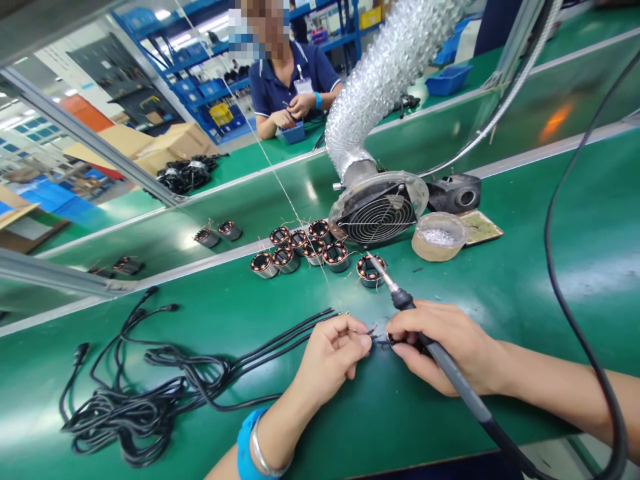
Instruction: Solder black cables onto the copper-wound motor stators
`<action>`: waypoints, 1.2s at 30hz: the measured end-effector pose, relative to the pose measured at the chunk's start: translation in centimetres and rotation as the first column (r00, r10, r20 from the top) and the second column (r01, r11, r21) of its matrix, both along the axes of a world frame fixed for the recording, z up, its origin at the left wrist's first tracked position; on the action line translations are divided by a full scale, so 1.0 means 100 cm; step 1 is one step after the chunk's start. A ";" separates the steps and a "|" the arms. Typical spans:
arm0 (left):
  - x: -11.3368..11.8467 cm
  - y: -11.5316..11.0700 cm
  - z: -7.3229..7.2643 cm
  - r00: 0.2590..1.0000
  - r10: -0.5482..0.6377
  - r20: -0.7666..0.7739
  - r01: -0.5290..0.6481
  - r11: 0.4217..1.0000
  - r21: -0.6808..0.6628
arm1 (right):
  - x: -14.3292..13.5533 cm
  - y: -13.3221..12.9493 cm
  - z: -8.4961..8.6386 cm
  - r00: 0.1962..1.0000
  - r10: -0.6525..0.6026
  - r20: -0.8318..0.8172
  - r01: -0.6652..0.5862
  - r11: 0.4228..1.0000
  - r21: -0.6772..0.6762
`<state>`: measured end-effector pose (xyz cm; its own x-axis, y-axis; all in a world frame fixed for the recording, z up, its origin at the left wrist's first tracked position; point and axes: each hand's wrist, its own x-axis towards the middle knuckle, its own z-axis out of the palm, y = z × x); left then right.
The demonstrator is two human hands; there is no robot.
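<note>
At the near edge of the green tabletop [400,427], a blue wristband [247,447] and a metal bangle circle the person's left wrist. The left hand [333,357] pinches thin wire ends [373,330] between thumb and forefinger, low over the tabletop. Just beside it, the right hand [445,340] grasps a soldering iron [457,377], its handle slanting across the fingers and its tip pointing away from the person. The right thumb and forefinger also close together near the wires; what they pinch there is too small to tell.

To the left lies a tangle of black cables [145,407], several straight ends running toward the left hand.

Beyond the hands, a lone copper-wound core [371,283] stands on the tabletop; the iron's tip overlaps its rim in view, and contact cannot be told. Farther left, more wound cores [336,259] stand clustered together. Behind them is a round fan hood [380,213] on a silver duct [355,113], with a tub [437,248], a shallow tray [483,227] and a black holder [456,193] to its right.

Past the partition, a co-worker [295,77] handles something dark above a blue bin [294,133].
</note>
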<state>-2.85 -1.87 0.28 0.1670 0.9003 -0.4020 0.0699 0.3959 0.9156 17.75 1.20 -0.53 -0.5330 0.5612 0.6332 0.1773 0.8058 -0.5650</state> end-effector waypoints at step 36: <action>0.001 -0.004 -0.015 0.987 -0.016 -0.160 0.053 0.973 0.225 | -0.010 -0.007 -0.006 0.998 0.067 0.021 -0.067 0.998 -0.003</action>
